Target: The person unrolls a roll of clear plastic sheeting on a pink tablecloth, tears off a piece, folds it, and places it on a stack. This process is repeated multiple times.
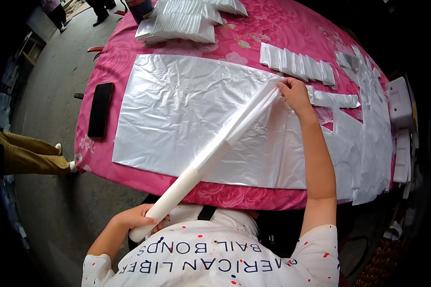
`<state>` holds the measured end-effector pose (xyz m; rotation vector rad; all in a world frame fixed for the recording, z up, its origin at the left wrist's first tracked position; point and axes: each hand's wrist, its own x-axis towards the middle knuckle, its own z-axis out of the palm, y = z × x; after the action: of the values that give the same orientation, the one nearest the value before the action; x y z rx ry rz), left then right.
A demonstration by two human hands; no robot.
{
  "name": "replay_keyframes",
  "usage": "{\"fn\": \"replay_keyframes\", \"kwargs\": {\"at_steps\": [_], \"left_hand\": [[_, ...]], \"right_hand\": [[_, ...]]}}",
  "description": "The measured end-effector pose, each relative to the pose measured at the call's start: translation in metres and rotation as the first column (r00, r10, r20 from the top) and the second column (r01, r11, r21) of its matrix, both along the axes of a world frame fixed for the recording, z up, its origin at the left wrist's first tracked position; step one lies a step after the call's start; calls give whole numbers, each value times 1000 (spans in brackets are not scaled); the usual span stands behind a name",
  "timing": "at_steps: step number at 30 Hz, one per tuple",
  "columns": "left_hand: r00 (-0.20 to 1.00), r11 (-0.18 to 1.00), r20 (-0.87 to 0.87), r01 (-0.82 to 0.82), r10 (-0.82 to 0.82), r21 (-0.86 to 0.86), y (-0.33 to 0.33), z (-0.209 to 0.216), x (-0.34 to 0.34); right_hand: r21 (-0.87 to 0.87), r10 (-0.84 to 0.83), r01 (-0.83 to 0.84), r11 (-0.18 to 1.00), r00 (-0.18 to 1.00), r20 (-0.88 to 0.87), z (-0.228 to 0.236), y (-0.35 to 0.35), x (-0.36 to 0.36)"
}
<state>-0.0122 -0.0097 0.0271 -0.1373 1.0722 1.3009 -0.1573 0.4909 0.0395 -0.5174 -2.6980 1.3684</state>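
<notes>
A long white tube [175,190] slants up from my lap over the table's near edge. My left hand [140,217] is wrapped round its lower end. Clear plastic film [251,112] covers the tube's upper part and stretches beyond it, gathered to a narrow end. That end is pinched between the fingers of my right hand [293,93], near the far right corner of the flat sheets. Beneath the film, large silvery-white plastic sheets [163,110] lie flat with small wrinkles; whether they are bags I cannot tell.
A pink flowered cloth [105,158] covers the table. Folded plastic packets [182,26] are piled at the far left, with another row [297,64] at the far right. A black phone [100,110] lies near the left edge. Loose plastic [373,138] covers the right side. Another person's legs [33,153] stand at left.
</notes>
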Motion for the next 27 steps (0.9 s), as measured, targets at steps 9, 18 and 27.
{"fn": "replay_keyframes", "kwargs": {"at_steps": [9, 18, 27], "left_hand": [[816, 837, -189, 533, -547, -122, -3, 54, -54], [-560, 915, -816, 238, -144, -325, 159, 52, -125], [-547, 758, -828, 487, -122, -434, 167, 5, -73]], "right_hand": [[100, -80, 97, 990, 984, -160, -19, 55, 7], [-39, 143, -149, 988, 982, -124, -10, -39, -5], [-9, 55, -56, 998, 996, -76, -9, -40, -8]]}}
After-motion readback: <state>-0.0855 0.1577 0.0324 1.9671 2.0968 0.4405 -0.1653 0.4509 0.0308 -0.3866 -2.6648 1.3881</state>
